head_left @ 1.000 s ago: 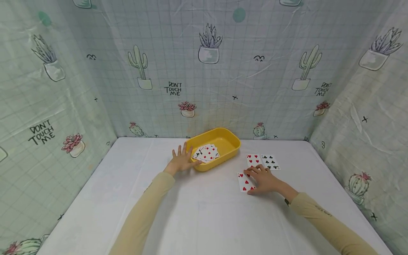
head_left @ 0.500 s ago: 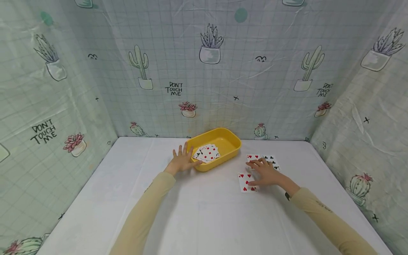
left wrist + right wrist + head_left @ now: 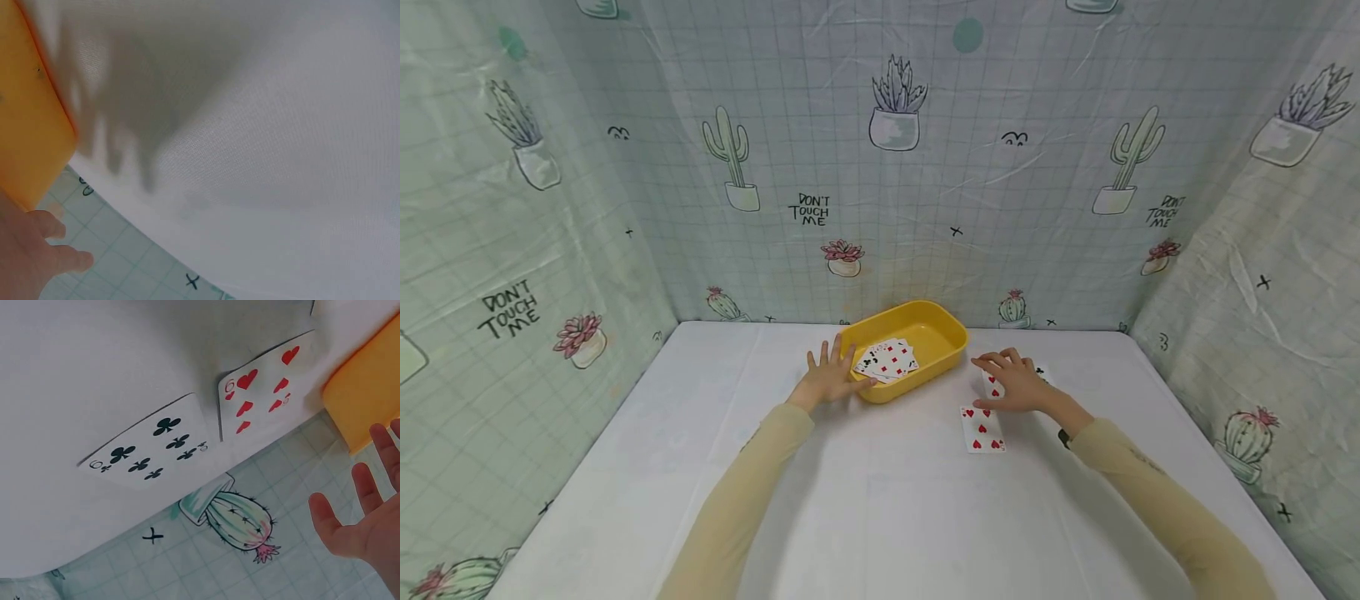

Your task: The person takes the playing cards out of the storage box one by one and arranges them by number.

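Note:
My left hand [image 3: 826, 382] rests with spread fingers against the near left end of a yellow tray [image 3: 942, 357]. Several playing cards [image 3: 887, 361] lie face up inside that tray. Over the table to its right, my right hand [image 3: 1018, 389] hovers with relaxed, parted fingers and nothing in them. Beneath it lie the six of hearts [image 3: 265, 387] and the six of clubs [image 3: 150, 447], side by side and partly covered in the head view. Nearer to me is a five of hearts [image 3: 983, 431], close under the right thumb.
A white cloth covers the table [image 3: 880, 517]. Grid-patterned fabric [image 3: 917, 192] printed with cacti hangs behind and along both sides, close to the table's edges. The tray sits near the back edge.
My right hand has lifted off the five of hearts and moved away from me, over the two sixes. The left hand and the tray have stayed in place.

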Motion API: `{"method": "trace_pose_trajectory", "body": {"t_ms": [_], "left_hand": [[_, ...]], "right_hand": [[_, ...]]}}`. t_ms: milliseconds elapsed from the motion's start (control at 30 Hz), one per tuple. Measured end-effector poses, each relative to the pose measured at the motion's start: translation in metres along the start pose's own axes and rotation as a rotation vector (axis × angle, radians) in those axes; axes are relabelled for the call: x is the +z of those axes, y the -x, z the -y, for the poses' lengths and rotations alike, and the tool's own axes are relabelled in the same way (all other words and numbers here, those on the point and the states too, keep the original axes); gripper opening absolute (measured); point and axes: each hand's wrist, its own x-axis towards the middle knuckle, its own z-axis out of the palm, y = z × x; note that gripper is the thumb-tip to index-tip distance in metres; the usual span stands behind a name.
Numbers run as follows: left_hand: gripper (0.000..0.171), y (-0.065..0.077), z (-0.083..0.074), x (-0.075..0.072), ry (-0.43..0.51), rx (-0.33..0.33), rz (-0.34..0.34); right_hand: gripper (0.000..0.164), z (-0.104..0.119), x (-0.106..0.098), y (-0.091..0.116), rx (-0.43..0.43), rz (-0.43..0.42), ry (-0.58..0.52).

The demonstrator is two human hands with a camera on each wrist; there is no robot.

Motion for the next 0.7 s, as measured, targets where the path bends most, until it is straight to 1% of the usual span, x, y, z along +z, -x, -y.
{"method": "trace_pose_trajectory", "body": {"t_ms": [200, 367, 500, 567, 700], "left_hand": [[0.089, 0.0, 0.001, 0.0, -0.004, 0.0, 0.006], [0.09, 0.001, 0.001, -0.001, -0.019, 0.001, 0.012], [0.09, 0.001, 0.001, -0.001, -0.029, 0.002, 0.016], [0.09, 0.001, 0.001, -0.001, -0.022, 0.003, 0.016], [0.09, 0.001, 0.0, -0.001, -0.007, 0.004, 0.016]], "right_hand": [[0.074, -0.003, -0.003, -0.017, 0.015, 0.003, 0.015], [0.075, -0.004, -0.003, -0.029, 0.016, -0.012, 0.023], [0.072, 0.001, -0.004, -0.037, 0.021, -0.015, 0.006], [0.071, 0.004, -0.005, -0.042, 0.026, -0.014, -0.021], [0.069, 0.011, -0.005, -0.05, 0.027, -0.014, -0.042]]}}
